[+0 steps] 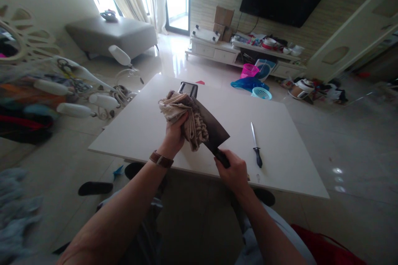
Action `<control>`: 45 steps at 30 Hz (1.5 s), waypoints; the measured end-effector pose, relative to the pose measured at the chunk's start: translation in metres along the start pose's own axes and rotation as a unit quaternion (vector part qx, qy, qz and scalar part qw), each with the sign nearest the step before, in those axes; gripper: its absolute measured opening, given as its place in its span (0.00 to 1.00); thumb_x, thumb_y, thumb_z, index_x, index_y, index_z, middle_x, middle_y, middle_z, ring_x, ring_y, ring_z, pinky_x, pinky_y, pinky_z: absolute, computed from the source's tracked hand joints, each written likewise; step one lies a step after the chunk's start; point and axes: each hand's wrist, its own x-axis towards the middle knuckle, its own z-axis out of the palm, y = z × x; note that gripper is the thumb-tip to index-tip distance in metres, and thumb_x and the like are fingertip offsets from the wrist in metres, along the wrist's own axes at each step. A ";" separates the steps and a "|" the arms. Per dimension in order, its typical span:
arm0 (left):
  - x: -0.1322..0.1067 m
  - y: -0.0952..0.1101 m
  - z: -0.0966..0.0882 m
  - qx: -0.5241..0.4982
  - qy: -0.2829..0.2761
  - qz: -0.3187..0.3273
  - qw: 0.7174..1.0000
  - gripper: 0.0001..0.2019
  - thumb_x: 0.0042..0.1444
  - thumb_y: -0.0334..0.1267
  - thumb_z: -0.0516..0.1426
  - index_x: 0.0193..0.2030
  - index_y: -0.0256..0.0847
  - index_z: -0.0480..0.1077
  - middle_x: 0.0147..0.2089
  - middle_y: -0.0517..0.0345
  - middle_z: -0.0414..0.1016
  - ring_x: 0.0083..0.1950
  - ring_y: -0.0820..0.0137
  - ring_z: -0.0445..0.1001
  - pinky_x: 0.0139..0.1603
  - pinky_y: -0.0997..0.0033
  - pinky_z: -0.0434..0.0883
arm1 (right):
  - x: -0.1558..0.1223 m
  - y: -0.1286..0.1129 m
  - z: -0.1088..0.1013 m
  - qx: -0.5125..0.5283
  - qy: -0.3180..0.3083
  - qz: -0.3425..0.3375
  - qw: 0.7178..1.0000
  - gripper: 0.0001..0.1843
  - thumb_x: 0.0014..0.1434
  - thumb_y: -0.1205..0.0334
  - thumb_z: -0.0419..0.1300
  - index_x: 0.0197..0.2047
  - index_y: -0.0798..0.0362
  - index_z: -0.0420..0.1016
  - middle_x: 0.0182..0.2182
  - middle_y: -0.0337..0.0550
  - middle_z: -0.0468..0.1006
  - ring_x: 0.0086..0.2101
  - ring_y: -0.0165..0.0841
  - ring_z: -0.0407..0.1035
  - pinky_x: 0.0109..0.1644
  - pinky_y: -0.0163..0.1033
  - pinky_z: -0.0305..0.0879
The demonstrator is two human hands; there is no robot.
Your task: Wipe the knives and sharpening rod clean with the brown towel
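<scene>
My left hand (174, 133) is closed around a bunched beige and brown cloth (183, 118), which is pressed against the flat of a wide dark cleaver (214, 129). The cleaver's black handle sits in the closed fingers of my right hand (234, 170), blade pointing up and away over the white table (139, 124). A brown strap circles my left wrist. A metal object (188, 88) stands on the table just behind the cloth, partly hidden by it.
A sharpening steel with a black handle (256, 147) lies on the table to the right of the cleaver. A white drying rack (93, 95) stands left of the table. Baskets (261, 92) and clutter cover the floor by a low white cabinet (217, 51).
</scene>
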 end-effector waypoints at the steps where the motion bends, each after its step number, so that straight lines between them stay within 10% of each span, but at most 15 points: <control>1: 0.001 0.000 -0.001 0.004 -0.005 0.001 1.000 0.23 0.45 0.34 0.72 0.50 0.43 0.77 0.49 0.56 0.83 0.56 0.64 0.79 0.61 0.64 0.74 | 0.000 0.000 0.000 0.005 0.000 0.002 1.000 0.08 0.64 0.57 0.61 0.44 0.49 0.78 0.35 0.45 0.83 0.36 0.40 0.77 0.39 0.39 0.67; 17: -0.040 -0.057 -0.002 0.123 -0.067 -0.063 0.988 0.24 0.41 0.37 0.75 0.47 0.38 0.81 0.50 0.51 0.83 0.51 0.60 0.80 0.61 0.57 0.73 | 0.006 0.007 0.002 0.040 0.014 0.065 0.997 0.08 0.57 0.62 0.62 0.40 0.53 0.78 0.30 0.44 0.82 0.30 0.37 0.75 0.35 0.37 0.64; 31: -0.018 -0.040 0.001 0.091 0.009 -0.013 0.996 0.24 0.38 0.38 0.76 0.45 0.36 0.81 0.48 0.50 0.83 0.51 0.59 0.80 0.62 0.55 0.71 | 0.012 0.006 0.001 0.052 -0.004 0.049 0.997 0.10 0.61 0.57 0.63 0.45 0.50 0.77 0.35 0.45 0.84 0.35 0.40 0.78 0.40 0.40 0.68; 45: -0.043 -0.054 -0.015 0.223 -0.170 -0.152 0.948 0.30 0.41 0.38 0.76 0.54 0.38 0.80 0.57 0.44 0.81 0.59 0.53 0.77 0.66 0.51 0.69 | 0.019 0.027 -0.008 0.043 0.010 0.096 0.994 0.13 0.57 0.52 0.65 0.36 0.47 0.66 0.28 0.41 0.80 0.29 0.39 0.77 0.33 0.38 0.66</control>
